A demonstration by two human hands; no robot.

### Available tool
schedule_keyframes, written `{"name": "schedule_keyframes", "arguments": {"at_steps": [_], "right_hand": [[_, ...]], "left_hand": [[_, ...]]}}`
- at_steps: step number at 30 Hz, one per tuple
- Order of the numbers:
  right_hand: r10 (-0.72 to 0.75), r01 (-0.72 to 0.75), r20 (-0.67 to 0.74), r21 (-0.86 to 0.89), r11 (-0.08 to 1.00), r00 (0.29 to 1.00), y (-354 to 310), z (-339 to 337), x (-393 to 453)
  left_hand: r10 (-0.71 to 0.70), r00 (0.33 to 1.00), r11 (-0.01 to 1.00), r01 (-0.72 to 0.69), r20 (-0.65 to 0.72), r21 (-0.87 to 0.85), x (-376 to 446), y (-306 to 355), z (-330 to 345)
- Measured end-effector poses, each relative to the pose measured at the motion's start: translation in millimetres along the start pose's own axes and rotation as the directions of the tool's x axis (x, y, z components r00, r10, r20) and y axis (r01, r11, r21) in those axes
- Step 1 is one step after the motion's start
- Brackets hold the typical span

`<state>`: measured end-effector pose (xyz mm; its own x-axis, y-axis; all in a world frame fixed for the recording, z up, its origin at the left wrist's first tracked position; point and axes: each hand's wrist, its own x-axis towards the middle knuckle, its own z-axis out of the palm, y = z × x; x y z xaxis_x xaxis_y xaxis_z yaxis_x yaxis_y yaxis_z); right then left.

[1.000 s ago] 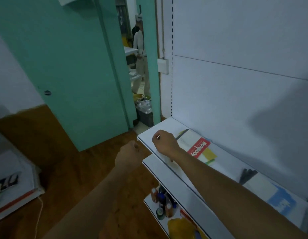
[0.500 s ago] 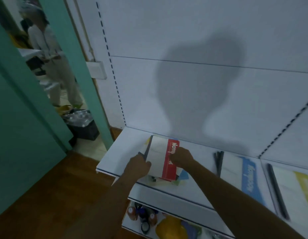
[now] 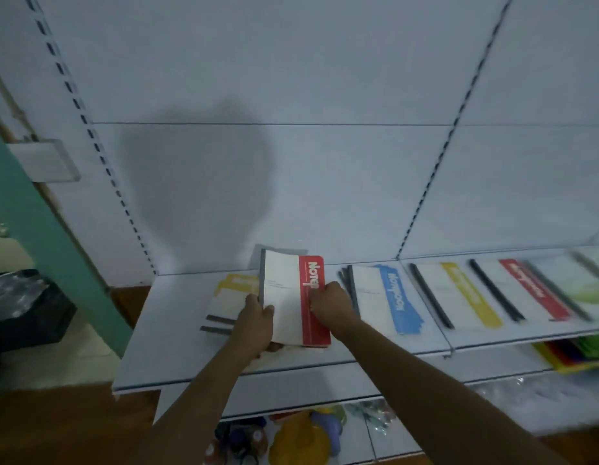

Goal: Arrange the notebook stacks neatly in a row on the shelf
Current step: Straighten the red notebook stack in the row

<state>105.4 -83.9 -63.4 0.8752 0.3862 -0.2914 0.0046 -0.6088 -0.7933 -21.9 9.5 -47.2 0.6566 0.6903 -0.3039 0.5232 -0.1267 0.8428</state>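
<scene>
Head view: looking down at a white shelf (image 3: 177, 333) against a white panelled wall (image 3: 291, 78).
Red notebook stack (image 3: 291, 297): held between both hands, raised at its far end, above the left part of the shelf; white cover with a red band on its right side.
Left hand (image 3: 254, 325): gripping the stack's left edge, thumb on top of the cover, fingers curled beneath.
Right hand (image 3: 330, 302): curled onto the red band at the stack's right edge, holding it.
Yellow notebook (image 3: 231, 293): flat on the shelf just left of the held stack, partly hidden behind it and the left hand; dark spines showing at its near edge.
Blue notebook stack (image 3: 388, 297): flat on the shelf just right of the right hand.
Further right: a yellow-banded stack (image 3: 459, 293), then a red-banded stack (image 3: 526, 286), then a blurred greenish one (image 3: 580, 280), side by side in a row.
Lower shelf (image 3: 291, 427): small bottles and colourful items, blurred.
Far left: teal door frame (image 3: 39, 236).
</scene>
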Motion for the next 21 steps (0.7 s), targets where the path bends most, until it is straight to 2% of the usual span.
{"name": "schedule_keyframes", "arguments": {"at_steps": [3, 8, 15, 21], "right_hand": [[0.085, -0.077, -0.25, 0.042, 0.996, 0.964, 20, -61, -5], [0.219, -0.163, -0.49, 0.156, 0.974, 0.844, 82, -185, -42], [0.304, -0.159, -0.645, 0.275, 0.948, 0.701, 182, -319, -105], [0.371, -0.21, -0.677, 0.311, 0.927, 0.636, 272, -419, -151]], "left_hand": [[0.092, 0.988, 0.993, -0.081, 0.124, -0.092, -7, 41, 47], [0.244, 0.893, 0.968, -0.204, 0.379, -0.143, -53, 106, 151], [0.417, 0.736, 0.903, -0.401, 0.534, -0.153, -142, 162, 286], [0.493, 0.594, 0.832, -0.535, 0.635, -0.145, -215, 194, 404]]}}
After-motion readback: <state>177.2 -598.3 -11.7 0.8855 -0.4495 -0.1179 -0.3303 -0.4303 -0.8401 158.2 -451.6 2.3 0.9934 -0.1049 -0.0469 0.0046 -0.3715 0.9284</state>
